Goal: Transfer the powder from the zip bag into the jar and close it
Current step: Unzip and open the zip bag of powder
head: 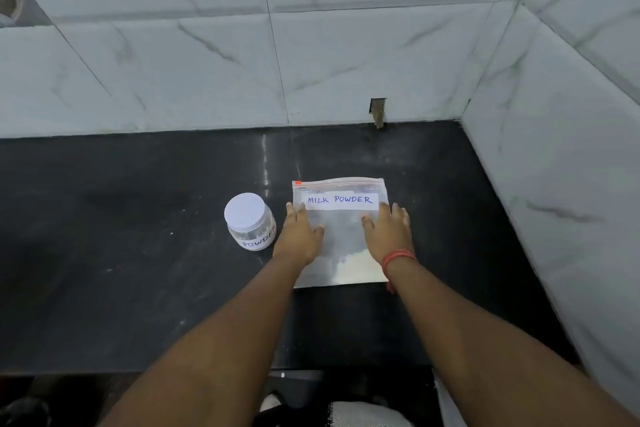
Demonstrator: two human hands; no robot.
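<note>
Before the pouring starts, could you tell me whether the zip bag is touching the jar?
Apart. The head view shows dark counter between the jar and the zip bag's left edge, where the left hand rests.

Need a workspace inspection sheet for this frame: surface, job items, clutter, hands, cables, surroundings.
Surface: black countertop, dusty, with pale smears behind the bag.
Job's things: zip bag labelled MILK POWDER lies flat, zip strip at the far edge looks shut, powder gathered at the near end. Jar stands upright to the left of the bag, white lid on, label reads POWDER.
Clutter: nothing seen.
Hands: left hand and right hand lie flat, palms down, on the bag's left and right sides; no grip closed on it. Red thread band on the right wrist.
Cables: nothing seen.
Surroundings: marble-look wall tiles behind and to the right; small notch at the back wall's base.
</note>
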